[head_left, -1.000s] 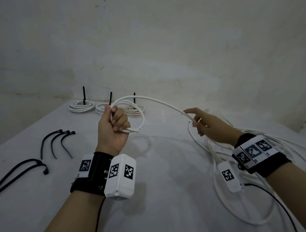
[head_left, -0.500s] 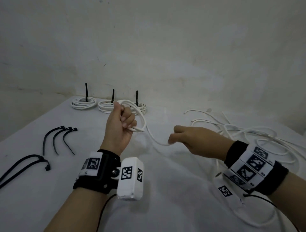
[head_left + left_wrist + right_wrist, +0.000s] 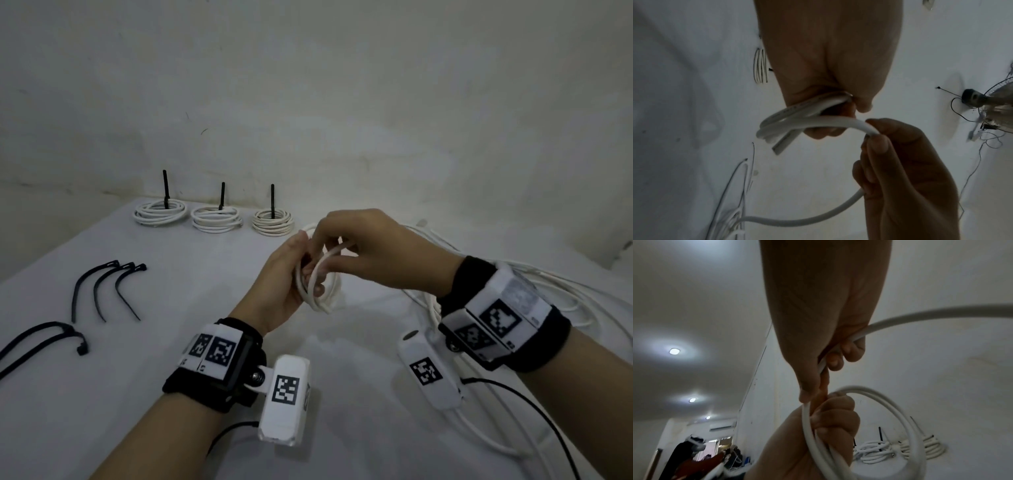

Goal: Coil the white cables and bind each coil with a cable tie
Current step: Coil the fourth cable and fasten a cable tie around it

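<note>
My left hand (image 3: 294,274) grips a small coil of white cable (image 3: 322,291) above the middle of the table. In the left wrist view its fingers (image 3: 840,116) curl round a few loops (image 3: 785,123), and the cut end (image 3: 780,147) sticks out. My right hand (image 3: 346,253) meets the left from the right and pinches the same cable (image 3: 920,318) between thumb and fingers (image 3: 834,360), laying it against the coil. The rest of that cable (image 3: 797,221) trails down to a loose heap of white cables (image 3: 555,294) on the right.
Three tied white coils (image 3: 216,219) with upright black tie tails stand at the back of the white table (image 3: 171,342). Three loose black cable ties (image 3: 102,287) lie at left, with more ties (image 3: 44,342) at the left edge. A wall rises close behind.
My right hand has swung in from the right, bringing the cable to my left hand. The coil has gained a loop, and both hands are now together.
</note>
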{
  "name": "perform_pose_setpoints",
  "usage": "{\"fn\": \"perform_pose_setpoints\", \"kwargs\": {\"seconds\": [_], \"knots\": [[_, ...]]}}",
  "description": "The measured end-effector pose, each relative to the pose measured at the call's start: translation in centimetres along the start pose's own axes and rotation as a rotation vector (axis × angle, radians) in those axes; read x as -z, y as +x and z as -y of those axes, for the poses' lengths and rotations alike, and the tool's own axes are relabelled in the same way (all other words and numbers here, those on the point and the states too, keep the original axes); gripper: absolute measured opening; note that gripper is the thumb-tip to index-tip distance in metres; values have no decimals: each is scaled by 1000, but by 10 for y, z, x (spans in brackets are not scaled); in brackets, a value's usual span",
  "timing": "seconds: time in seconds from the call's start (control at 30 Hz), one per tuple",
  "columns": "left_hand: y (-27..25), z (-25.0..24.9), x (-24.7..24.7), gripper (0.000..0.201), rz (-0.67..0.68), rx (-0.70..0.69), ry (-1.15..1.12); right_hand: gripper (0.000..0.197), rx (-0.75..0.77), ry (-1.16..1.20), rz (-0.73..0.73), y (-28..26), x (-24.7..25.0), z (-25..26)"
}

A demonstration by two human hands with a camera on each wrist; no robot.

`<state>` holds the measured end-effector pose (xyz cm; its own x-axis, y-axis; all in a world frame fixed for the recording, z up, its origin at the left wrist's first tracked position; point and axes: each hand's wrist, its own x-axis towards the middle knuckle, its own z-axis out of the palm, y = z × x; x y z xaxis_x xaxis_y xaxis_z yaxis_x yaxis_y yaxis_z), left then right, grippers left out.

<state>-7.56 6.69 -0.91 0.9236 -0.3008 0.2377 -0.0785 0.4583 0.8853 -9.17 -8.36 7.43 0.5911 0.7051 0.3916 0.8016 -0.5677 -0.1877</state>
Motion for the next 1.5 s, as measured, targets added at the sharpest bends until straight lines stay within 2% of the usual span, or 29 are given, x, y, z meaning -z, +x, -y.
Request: {"fn": "perform_pose_setpoints", "kwargs": {"seconds": [0.13,0.27,0.33,0.4,0.5,0.6,0.67,0.77,0.97,1.13,1.27,1.43,1.5], "knots": [[-1,-4,1,38,21,80,-117,16,-121,101,-121,3,-3,-7],[-4,-4,-2,48,105,129,-184,24,-108,51,-204,13,-12,-11],[-3,-5,0,45,102,165,-305,21,-127,34,-282,17,-16,-19],[-2,-5,2,45,64,142,-372,16,-195,35,-325,19,-18,-29],[-1,-7,2,44,-14,77,-371,23,-253,88,-220,13,-24,-38],[-1,-7,3,37,-70,17,-310,49,-243,81,-69,4,-29,-37],[-1,-8,3,28,-77,-5,-234,55,-235,22,-37,1,-31,-35],[1,-8,5,17,-87,-9,-95,41,-252,49,-67,-1,-25,-33],[1,-8,7,28,-91,16,-18,22,-281,109,-56,-4,-22,-33],[-1,-7,1,30,-83,33,-114,23,-316,121,-142,-4,-28,-34],[2,-13,3,35,-64,65,-264,22,-384,234,-225,-2,-28,-31],[4,-14,12,39,-124,48,-359,12,-385,364,-145,0,-21,-29],[4,-15,15,40,-140,35,-405,15,-402,342,-128,-5,-12,-37]]}}
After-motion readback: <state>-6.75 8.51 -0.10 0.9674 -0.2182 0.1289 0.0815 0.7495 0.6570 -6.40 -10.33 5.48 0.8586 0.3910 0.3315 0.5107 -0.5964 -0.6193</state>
